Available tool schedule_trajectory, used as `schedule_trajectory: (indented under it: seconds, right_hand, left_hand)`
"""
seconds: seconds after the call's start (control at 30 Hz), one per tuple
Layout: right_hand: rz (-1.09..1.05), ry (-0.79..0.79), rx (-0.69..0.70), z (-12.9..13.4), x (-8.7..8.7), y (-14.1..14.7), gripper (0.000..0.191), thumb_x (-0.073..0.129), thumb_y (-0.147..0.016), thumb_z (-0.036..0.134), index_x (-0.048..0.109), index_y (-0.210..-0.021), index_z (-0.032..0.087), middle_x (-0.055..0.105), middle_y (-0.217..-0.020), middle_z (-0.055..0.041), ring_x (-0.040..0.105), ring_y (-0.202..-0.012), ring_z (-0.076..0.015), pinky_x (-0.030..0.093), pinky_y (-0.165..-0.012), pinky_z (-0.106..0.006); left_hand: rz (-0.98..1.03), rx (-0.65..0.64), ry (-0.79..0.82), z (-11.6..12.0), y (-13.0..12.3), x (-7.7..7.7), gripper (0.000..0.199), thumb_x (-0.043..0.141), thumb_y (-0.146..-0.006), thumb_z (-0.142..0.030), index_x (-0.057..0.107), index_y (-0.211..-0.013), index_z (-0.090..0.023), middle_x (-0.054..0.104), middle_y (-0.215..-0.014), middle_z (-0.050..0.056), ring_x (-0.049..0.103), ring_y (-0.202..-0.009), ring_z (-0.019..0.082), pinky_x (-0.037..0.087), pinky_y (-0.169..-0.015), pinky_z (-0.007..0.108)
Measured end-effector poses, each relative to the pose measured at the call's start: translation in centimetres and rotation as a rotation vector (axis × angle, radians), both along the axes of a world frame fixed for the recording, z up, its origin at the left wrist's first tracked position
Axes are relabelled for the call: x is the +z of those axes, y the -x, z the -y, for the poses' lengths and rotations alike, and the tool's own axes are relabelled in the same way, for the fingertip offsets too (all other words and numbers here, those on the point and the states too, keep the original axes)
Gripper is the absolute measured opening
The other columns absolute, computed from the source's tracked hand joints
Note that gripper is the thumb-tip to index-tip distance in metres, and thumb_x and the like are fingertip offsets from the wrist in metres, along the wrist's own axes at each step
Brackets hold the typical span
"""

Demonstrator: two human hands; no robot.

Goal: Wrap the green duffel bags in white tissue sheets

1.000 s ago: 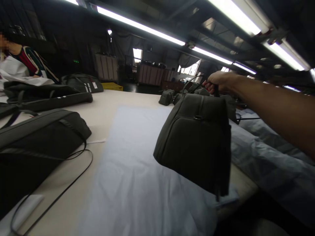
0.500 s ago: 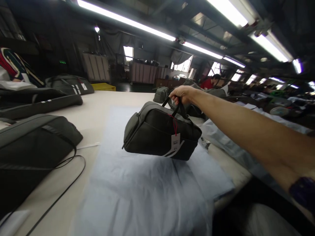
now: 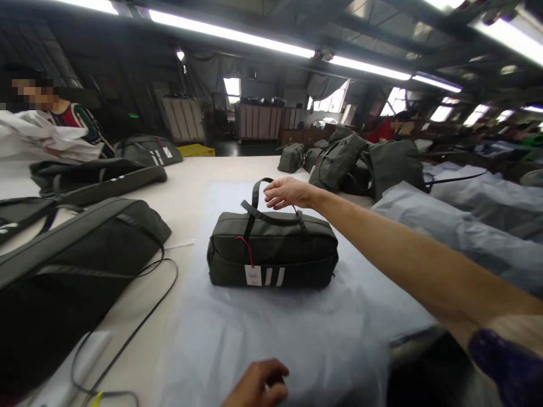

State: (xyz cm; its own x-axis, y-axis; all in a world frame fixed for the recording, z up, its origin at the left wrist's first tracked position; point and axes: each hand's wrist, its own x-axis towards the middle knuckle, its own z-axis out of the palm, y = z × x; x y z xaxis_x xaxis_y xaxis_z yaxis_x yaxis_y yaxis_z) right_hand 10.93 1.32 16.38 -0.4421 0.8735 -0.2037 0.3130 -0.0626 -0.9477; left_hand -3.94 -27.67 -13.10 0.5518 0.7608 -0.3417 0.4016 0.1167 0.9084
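Note:
A dark olive duffel bag (image 3: pixel 271 249) sits upright on a pale blue plastic sheet (image 3: pixel 254 339) spread over the table. Two white stripes mark its front, and a white tag (image 3: pixel 253 275) hangs from a red cord. Above the bag, my right hand (image 3: pixel 291 192) is beside the raised handle (image 3: pixel 255 198), fingers loosely stretched and not wrapped round it. My left hand (image 3: pixel 261 384) enters at the bottom edge over the sheet, slightly curled, thumb and forefinger apart, holding nothing visible.
At left lies a larger dark bag (image 3: pixel 85 271) with a long thin strap (image 3: pixel 139 322) trailing on the table. More dark bags (image 3: pixel 348 161) are heaped at the back right, beside bagged plastic (image 3: pixel 449 215). A yellow crate (image 3: pixel 197 151) stands beyond the table; a co-worker (image 3: pixel 72 113) is at far left.
The bag, held up by its handle in my right hand before, now rests on the sheet, turned more front-on. My right hand has let go of the handle. My left hand has come into view.

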Motion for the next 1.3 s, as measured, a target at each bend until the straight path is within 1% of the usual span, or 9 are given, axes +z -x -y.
schedule_trajectory:
  seconds: [0.17,0.27,0.37,0.47,0.63,0.77,0.9,1.1,1.3]
  right_hand:
    - [0.210,-0.327,-0.272,1.0,-2.8,-7.3,0.017,0.071,-0.077,0.028,0.070,-0.090,0.016,0.072,-0.091,-0.0076,0.068,-0.085,-0.0208,0.053,-0.085,-0.034]
    - [0.181,-0.295,-0.633,2.3,-6.7,-12.4,0.025,0.070,-0.076,0.036,0.071,-0.099,0.024,0.069,-0.114,-0.0053,0.058,-0.115,-0.0247,0.041,-0.106,-0.037]
    - [0.149,-0.112,-0.765,4.0,-11.2,-15.3,0.037,0.059,-0.083,0.050,0.067,-0.110,0.026,0.058,-0.134,-0.0096,0.048,-0.128,-0.0283,0.040,-0.107,-0.046]
    - [0.117,0.086,-0.790,5.4,-14.9,-15.8,0.051,0.047,-0.087,0.063,0.060,-0.122,0.028,0.050,-0.141,-0.0149,0.050,-0.126,-0.0326,0.045,-0.094,-0.060]
    - [-0.042,0.234,-0.752,5.2,-17.6,-15.3,0.053,0.039,-0.090,0.068,0.060,-0.121,0.030,0.062,-0.128,-0.0087,0.057,-0.115,-0.0255,0.050,-0.091,-0.048]
    - [-0.124,0.244,-0.732,4.0,-17.0,-15.7,0.052,0.048,-0.087,0.067,0.064,-0.115,0.027,0.065,-0.122,-0.0075,0.057,-0.112,-0.0247,0.048,-0.094,-0.044]
    - [-0.150,0.239,-0.697,3.3,-15.2,-15.9,0.053,0.054,-0.082,0.068,0.063,-0.114,0.027,0.066,-0.120,-0.0064,0.055,-0.112,-0.0257,0.047,-0.093,-0.047]
    - [-0.128,0.194,-0.604,2.1,-12.6,-15.2,0.052,0.053,-0.080,0.071,0.064,-0.108,0.028,0.068,-0.114,-0.0037,0.055,-0.108,-0.0246,0.049,-0.086,-0.044]
    - [-0.093,0.163,-0.599,1.5,-12.2,-15.5,0.049,0.057,-0.078,0.067,0.064,-0.107,0.029,0.067,-0.116,-0.0019,0.055,-0.109,-0.0240,0.048,-0.087,-0.044]
  left_hand:
    - [-0.064,0.886,-0.318,-7.2,9.7,5.0,0.052,0.053,-0.080,-0.060,0.062,-0.112,-0.020,0.066,-0.113,0.009,0.062,-0.105,0.028,0.052,-0.091,0.040]
    - [0.000,1.146,-0.417,-12.2,14.0,7.5,0.063,0.053,-0.082,-0.056,0.050,-0.132,-0.018,0.050,-0.140,0.013,0.045,-0.131,0.028,0.038,-0.110,0.043]
    - [0.054,1.166,-0.362,-16.8,15.2,8.3,0.061,0.040,-0.092,-0.051,0.040,-0.142,-0.015,0.036,-0.153,0.014,0.030,-0.143,0.023,0.021,-0.119,0.040]
    - [0.112,1.133,-0.220,-20.1,14.0,8.0,0.065,0.030,-0.094,-0.058,0.042,-0.141,-0.015,0.034,-0.153,0.016,0.027,-0.144,0.026,0.022,-0.118,0.046]
    - [0.153,1.045,-0.032,-21.9,11.5,7.1,0.075,0.020,-0.089,-0.072,0.052,-0.134,-0.022,0.050,-0.144,0.013,0.035,-0.140,0.029,0.030,-0.113,0.053]
    - [0.143,1.017,-0.002,-21.6,11.7,7.8,0.073,0.018,-0.089,-0.073,0.042,-0.142,-0.027,0.045,-0.148,0.011,0.032,-0.141,0.030,0.027,-0.112,0.058]
    - [0.153,1.004,-0.026,-20.8,12.7,9.6,0.072,0.018,-0.089,-0.075,0.043,-0.140,-0.031,0.049,-0.145,0.006,0.039,-0.136,0.030,0.032,-0.109,0.058]
    - [0.164,1.055,-0.102,-19.7,13.1,12.3,0.075,0.014,-0.087,-0.077,0.037,-0.143,-0.033,0.044,-0.149,-0.002,0.031,-0.138,0.031,0.024,-0.111,0.059]
    - [0.144,1.104,-0.047,-19.6,12.6,11.0,0.071,0.012,-0.087,-0.077,0.037,-0.142,-0.040,0.045,-0.148,-0.006,0.036,-0.136,0.031,0.031,-0.108,0.060]
